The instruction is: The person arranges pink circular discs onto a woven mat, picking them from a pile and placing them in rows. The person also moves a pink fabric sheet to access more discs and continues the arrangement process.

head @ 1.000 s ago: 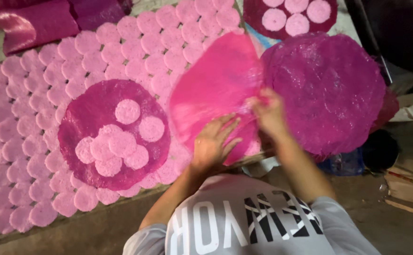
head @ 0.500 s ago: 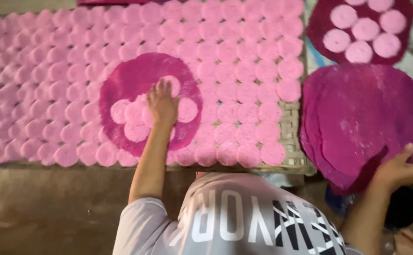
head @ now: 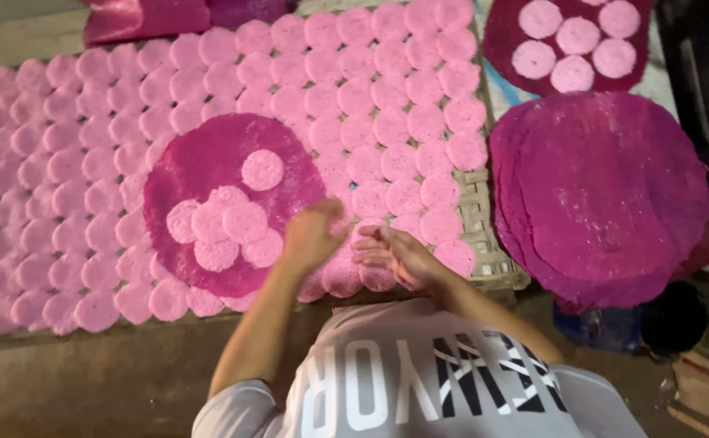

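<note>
A large dark pink round sheet (head: 208,174) lies on a mat covered with several small pale pink discs (head: 371,122). Several small discs (head: 225,223) are piled on the sheet. My left hand (head: 312,237) hovers at the sheet's near right edge with its fingers curled; whether it holds a disc is hidden. Beside it, my right hand (head: 393,255) rests with fingers stretched out over the pale discs at the mat's near edge.
A stack of big dark pink round sheets (head: 606,195) lies to the right. Another sheet with several pale discs (head: 569,45) sits at the back right. The woven mat's corner (head: 484,243) shows between them. Dark objects (head: 671,324) stand on the floor at right.
My left hand has drawn back from the discs on the dark sheet to its near edge. My right hand left the stack at right and came to the mat's near edge.
</note>
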